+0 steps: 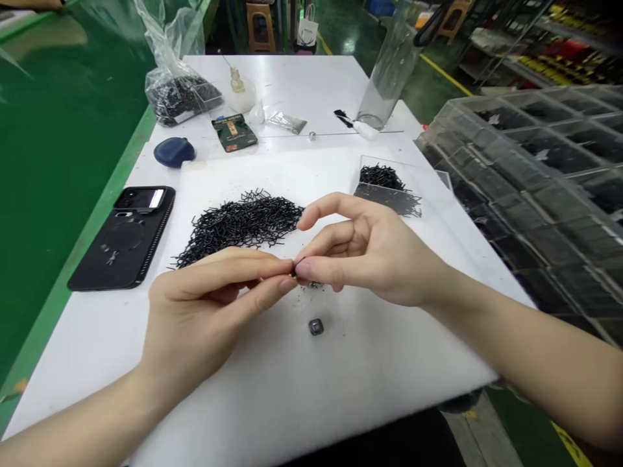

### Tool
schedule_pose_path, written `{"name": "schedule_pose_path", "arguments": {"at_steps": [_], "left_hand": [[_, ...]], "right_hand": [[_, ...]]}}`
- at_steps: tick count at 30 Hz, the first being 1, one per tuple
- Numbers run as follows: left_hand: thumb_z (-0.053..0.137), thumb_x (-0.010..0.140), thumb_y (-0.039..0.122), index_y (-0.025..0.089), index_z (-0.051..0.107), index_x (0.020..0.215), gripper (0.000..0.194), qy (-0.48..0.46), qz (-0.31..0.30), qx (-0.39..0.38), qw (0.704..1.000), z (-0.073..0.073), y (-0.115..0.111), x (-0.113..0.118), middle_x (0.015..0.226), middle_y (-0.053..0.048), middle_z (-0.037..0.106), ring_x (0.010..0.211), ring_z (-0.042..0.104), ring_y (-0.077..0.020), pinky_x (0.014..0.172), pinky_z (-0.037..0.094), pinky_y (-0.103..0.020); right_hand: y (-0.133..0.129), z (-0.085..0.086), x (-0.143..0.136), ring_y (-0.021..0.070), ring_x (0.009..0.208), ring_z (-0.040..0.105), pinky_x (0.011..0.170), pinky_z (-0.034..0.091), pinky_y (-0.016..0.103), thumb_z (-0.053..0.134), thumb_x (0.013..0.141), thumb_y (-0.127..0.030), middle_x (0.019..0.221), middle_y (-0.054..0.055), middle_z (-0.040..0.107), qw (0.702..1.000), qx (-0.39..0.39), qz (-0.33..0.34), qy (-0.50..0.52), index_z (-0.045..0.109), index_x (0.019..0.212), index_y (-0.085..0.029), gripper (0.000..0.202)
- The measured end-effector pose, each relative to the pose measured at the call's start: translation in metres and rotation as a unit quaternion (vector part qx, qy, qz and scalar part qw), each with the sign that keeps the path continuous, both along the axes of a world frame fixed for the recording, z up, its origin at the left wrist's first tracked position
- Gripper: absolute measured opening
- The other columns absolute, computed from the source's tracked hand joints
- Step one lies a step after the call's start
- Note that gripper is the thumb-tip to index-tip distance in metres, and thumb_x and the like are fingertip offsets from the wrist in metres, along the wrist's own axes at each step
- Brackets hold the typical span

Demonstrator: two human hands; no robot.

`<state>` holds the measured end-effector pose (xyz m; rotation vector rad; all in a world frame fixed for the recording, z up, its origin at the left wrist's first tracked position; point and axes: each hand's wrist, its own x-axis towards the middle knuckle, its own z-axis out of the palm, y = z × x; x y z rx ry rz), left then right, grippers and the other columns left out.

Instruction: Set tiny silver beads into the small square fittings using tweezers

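Thumb and fingers of my left hand (214, 295) pinch a small dark piece (294, 268) above the middle of the white table. My right hand (370, 253) meets it from the right, its thumb and forefinger closed on the same piece, which is mostly hidden by fingertips. Behind my hands lies a heap of short black bent strips (243, 220). Tiny bits (311, 285) are scattered under my fingertips, and a small dark square object (316, 326) rests nearer to me. A clear tray (409, 202) at the right holds more black strips.
A black phone (121, 240) and a blue rounded case (174, 152) lie at the left. Farther back are a plastic bag of black pieces (178, 97), a green packet (233, 132), a small bottle (237, 80) and a tall clear container (392, 71). Stacked compartment boxes (525, 162) stand right.
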<state>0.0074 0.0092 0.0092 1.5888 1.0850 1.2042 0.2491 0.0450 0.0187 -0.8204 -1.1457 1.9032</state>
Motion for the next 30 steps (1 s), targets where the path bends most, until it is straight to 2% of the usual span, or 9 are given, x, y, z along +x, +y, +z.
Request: {"name": "schedule_pose_path", "arguments": {"at_steps": [3,6,9,12,15,21,24,26,30], "left_hand": [[0.098,0.094,0.014,0.050,0.099,0.106,0.038,0.033,0.015,0.018,0.999,-0.001,-0.001,-0.001,0.105,0.013,0.097,0.088,0.088,-0.0159,0.074,0.070,-0.025],[0.091,0.099,0.013,0.046,0.096,0.115,0.037,0.058,-0.015,0.054,0.997,-0.005,-0.002,-0.003,0.108,0.012,0.096,0.084,0.082,-0.0139,0.070,0.066,-0.025],[0.087,0.103,0.011,0.039,0.090,0.126,0.037,0.096,-0.115,0.124,0.981,-0.012,-0.004,-0.006,0.112,0.008,0.094,0.093,0.080,-0.0160,0.083,0.067,-0.029],[0.083,0.108,0.013,0.037,0.086,0.137,0.038,0.167,-0.192,0.171,0.952,-0.018,-0.006,-0.007,0.119,0.004,0.092,0.110,0.077,-0.0204,0.102,0.064,-0.034],[0.073,0.112,0.011,0.038,0.084,0.140,0.040,0.224,-0.221,0.186,0.931,-0.022,-0.007,-0.006,0.130,0.004,0.091,0.121,0.071,-0.0214,0.111,0.059,-0.033],[0.065,0.112,0.007,0.038,0.082,0.136,0.042,0.250,-0.217,0.218,0.918,-0.025,-0.005,-0.005,0.123,0.005,0.093,0.114,0.071,-0.0231,0.108,0.060,-0.035],[0.070,0.114,0.008,0.038,0.082,0.131,0.037,0.248,-0.207,0.223,0.920,-0.023,-0.004,-0.007,0.116,0.007,0.093,0.108,0.071,-0.0222,0.104,0.062,-0.034],[0.073,0.115,0.012,0.039,0.083,0.128,0.031,0.245,-0.193,0.213,0.926,-0.022,-0.004,-0.008,0.113,0.008,0.092,0.105,0.070,-0.0216,0.103,0.063,-0.035],[0.079,0.115,0.025,0.038,0.085,0.124,0.017,0.254,-0.153,0.170,0.940,-0.018,-0.005,-0.010,0.107,0.005,0.090,0.101,0.074,-0.0227,0.101,0.066,-0.039]], "right_hand": [[0.004,-0.001,0.001,0.0133,0.074,0.084,0.060,0.064,0.018,0.115,0.070,-0.004,0.085,-0.004,0.092,0.999,0.047,-0.020,-0.007,0.083,0.101,-0.024,0.048],[0.016,0.003,0.016,0.0188,0.083,0.087,0.066,0.070,0.028,0.113,0.079,-0.013,0.091,-0.001,0.093,0.971,0.201,-0.115,-0.061,0.091,0.094,-0.026,0.030],[0.036,0.012,0.045,0.0271,0.097,0.088,0.084,0.075,0.042,0.106,0.090,-0.020,0.101,0.004,0.095,0.877,0.347,-0.260,-0.208,0.094,0.091,-0.029,0.015],[0.056,0.022,0.074,0.0309,0.099,0.085,0.095,0.072,0.050,0.098,0.094,-0.019,0.105,0.008,0.095,0.787,0.374,-0.313,-0.378,0.095,0.090,-0.029,0.012],[0.065,0.029,0.089,0.0307,0.104,0.084,0.106,0.068,0.050,0.093,0.097,-0.019,0.108,0.010,0.096,0.756,0.359,-0.308,-0.451,0.094,0.092,-0.027,0.010],[0.050,0.054,0.099,0.0244,0.090,0.078,0.090,0.062,0.042,0.084,0.107,-0.025,0.097,0.008,0.092,0.766,0.327,-0.257,-0.489,0.087,0.094,-0.026,0.013],[0.036,0.065,0.101,0.0228,0.068,0.073,0.067,0.053,0.041,0.085,0.108,-0.048,0.073,0.002,0.082,0.808,0.250,-0.046,-0.532,0.082,0.100,-0.027,0.023],[0.031,0.063,0.097,0.0255,0.065,0.077,0.060,0.053,0.040,0.094,0.097,-0.055,0.074,0.002,0.084,0.804,0.188,0.098,-0.556,0.081,0.106,-0.027,0.032],[0.026,0.047,0.083,0.0237,0.059,0.070,0.055,0.047,0.039,0.087,0.101,-0.042,0.076,-0.003,0.083,0.749,0.193,0.159,-0.614,0.065,0.139,-0.026,0.046]]}}
